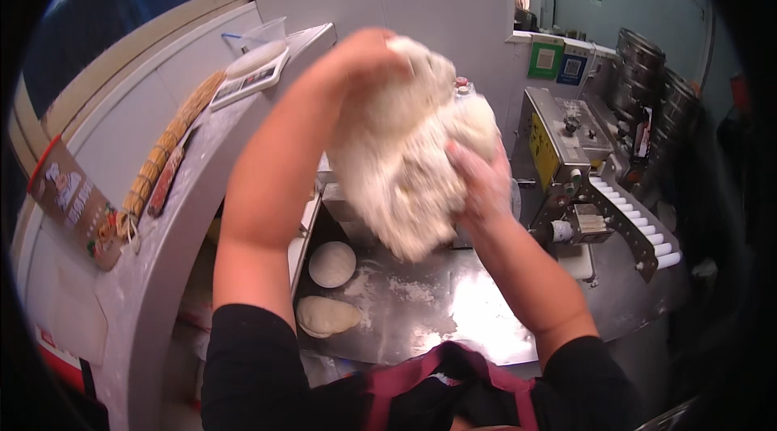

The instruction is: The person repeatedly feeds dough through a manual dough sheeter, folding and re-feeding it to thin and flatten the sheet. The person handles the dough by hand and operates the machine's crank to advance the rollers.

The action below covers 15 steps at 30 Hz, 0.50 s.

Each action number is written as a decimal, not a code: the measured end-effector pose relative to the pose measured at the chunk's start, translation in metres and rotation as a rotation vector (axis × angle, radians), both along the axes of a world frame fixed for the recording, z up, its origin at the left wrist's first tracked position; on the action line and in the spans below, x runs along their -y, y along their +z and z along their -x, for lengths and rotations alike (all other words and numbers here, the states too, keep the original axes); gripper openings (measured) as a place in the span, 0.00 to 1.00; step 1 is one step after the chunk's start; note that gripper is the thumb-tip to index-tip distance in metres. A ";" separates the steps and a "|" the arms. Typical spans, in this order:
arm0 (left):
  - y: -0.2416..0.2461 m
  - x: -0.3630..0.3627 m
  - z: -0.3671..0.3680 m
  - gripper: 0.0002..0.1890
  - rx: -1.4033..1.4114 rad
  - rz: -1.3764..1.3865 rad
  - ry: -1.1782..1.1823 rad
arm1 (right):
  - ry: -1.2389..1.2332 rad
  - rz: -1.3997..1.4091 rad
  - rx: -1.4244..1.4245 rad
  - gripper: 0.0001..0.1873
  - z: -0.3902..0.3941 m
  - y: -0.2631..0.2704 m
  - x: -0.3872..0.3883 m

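Note:
A big, floppy mass of pale dough [413,152] hangs in the air over a steel worktable [425,309], blurred by motion. My left hand [379,61] grips its upper left side; most of those fingers are hidden behind or blurred into the dough. From the right, my right hand [488,179] holds the lower side, with flour on its fingers. Below, at the table's left, lies a smaller smooth piece of dough [328,316]. Just beyond it is a round white bowl [332,264], seemingly with flour in it. Loose flour dusts the steel.
On the right stands a metal dough machine [561,127] with a row of white rollers [637,221]. Stacked steel steamers [640,73] rise behind it. The left ledge [176,212] carries a digital scale [250,82], a straw brush [164,152], a red-handled tool [166,182] and a printed paper container [76,203].

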State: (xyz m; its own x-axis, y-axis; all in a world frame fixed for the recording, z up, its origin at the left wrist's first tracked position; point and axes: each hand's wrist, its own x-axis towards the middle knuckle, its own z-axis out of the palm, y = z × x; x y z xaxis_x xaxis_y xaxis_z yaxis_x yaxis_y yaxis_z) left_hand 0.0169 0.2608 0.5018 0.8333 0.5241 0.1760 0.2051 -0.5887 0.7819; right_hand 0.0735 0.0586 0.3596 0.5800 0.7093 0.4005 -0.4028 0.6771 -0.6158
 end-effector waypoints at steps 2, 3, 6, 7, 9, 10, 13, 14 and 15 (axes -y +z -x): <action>0.036 -0.032 -0.034 0.22 -0.030 -0.129 0.036 | -0.053 -0.055 -0.096 0.26 -0.008 0.015 -0.049; 0.047 -0.037 -0.048 0.22 -0.027 -0.157 0.063 | -0.086 -0.064 -0.131 0.26 -0.018 0.012 -0.079; 0.050 -0.107 -0.105 0.25 -0.066 -0.370 0.131 | -0.226 -0.001 -0.179 0.29 -0.046 0.002 -0.158; 0.041 -0.136 -0.126 0.26 -0.063 -0.448 0.128 | -0.221 0.065 -0.122 0.32 -0.058 -0.008 -0.177; 0.007 -0.164 -0.157 0.27 -0.126 -0.632 0.220 | -0.123 0.375 0.133 0.40 -0.078 -0.026 -0.182; -0.017 -0.185 -0.171 0.30 -0.252 -0.682 0.274 | -0.019 0.589 0.255 0.39 -0.084 -0.045 -0.185; -0.099 -0.203 -0.190 0.28 -0.250 -0.665 0.503 | 0.107 0.909 0.893 0.35 -0.093 -0.065 -0.143; -0.122 -0.209 -0.191 0.30 -0.177 -0.731 0.553 | 0.148 0.862 0.909 0.33 -0.091 -0.067 -0.123; -0.141 -0.213 -0.192 0.31 -0.099 -0.797 0.605 | 0.186 0.814 0.928 0.32 -0.092 -0.067 -0.104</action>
